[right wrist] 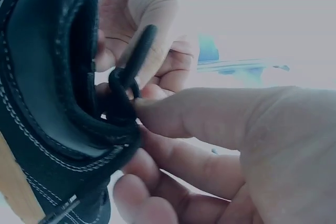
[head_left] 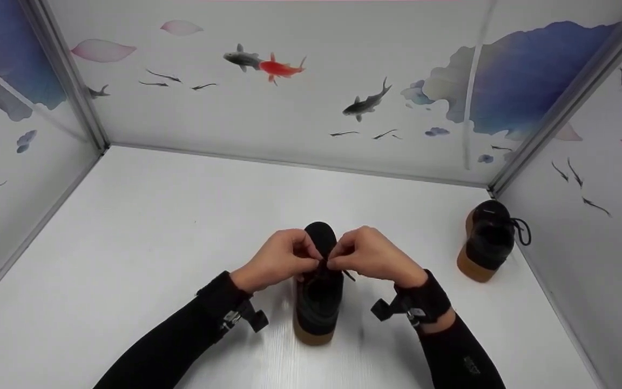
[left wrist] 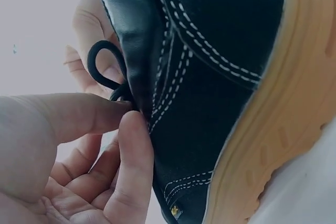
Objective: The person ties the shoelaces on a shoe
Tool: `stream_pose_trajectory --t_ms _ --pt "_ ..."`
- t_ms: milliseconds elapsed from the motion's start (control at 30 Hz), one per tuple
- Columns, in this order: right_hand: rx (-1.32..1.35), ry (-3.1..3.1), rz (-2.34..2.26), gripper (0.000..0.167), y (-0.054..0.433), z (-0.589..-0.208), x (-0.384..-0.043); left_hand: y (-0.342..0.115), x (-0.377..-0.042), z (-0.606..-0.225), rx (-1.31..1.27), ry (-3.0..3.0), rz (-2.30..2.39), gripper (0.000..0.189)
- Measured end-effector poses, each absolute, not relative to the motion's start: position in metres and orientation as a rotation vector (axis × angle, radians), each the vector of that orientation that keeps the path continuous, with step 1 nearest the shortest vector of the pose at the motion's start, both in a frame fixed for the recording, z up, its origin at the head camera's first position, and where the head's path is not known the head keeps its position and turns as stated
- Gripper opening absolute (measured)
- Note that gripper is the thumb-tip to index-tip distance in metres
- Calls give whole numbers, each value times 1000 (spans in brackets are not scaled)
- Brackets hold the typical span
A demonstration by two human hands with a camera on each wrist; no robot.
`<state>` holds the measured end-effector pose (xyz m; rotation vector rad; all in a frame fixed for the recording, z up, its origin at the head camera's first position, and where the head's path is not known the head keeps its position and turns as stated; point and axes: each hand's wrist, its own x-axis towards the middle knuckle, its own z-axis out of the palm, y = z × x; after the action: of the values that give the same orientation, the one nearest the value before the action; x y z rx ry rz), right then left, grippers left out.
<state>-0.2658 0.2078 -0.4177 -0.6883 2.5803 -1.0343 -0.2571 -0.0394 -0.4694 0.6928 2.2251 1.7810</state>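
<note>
A black shoe with white stitching and a tan sole stands on the white surface, toe pointing away from me. My left hand pinches the black shoelace between thumb and forefinger, over the front of the shoe's opening. Facing it, my right hand also pinches the lace, its fingertips close to the left ones. A small loop of lace stands up between the hands in the left wrist view. In the right wrist view, a lace strand crosses above the right thumb. Fingers partly hide the knot area.
A second black shoe with a tan sole and a looped lace stands at the far right, near the right wall. A back wall painted with fish and a left wall enclose the white floor.
</note>
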Motion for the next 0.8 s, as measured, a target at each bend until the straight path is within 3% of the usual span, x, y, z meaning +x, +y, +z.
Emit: stream_pose_trajectory --t_ms 800 --pt "-729 2564 -1020 9 210 -419 -267 -38 -259 -473 789 2316 1671 11"
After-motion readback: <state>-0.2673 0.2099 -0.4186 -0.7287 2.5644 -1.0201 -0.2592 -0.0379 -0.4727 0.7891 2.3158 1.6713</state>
